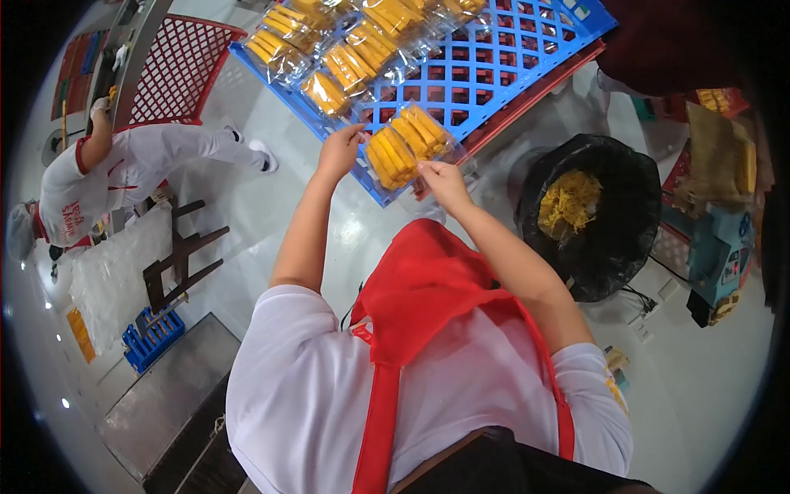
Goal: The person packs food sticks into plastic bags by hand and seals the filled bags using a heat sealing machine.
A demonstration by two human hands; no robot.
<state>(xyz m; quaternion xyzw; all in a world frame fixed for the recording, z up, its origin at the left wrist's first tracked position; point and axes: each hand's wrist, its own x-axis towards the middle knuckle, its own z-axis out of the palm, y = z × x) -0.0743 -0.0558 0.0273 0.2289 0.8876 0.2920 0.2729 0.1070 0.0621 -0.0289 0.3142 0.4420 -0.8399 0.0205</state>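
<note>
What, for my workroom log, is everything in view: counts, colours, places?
Blue crate: one, blue, top centre
Lower crate: one, red, beneath it
Packs: several, yellow, at blue crate
Lined bin: one, black, right
Shreds: one heap, yellow, in bin
Machine: one, blue-grey, right
Large crate: one, red, upper left
Co-worker: one, white clothes, left
Plastic: one pile, clear, left
Frame: one, brown, left
Basket: one, blue, lower left
Smaller edge items: unclear
Apron: one, red, centre
Left hand: one, bare, front packs' left
Right hand: one, bare, front packs' right
</note>
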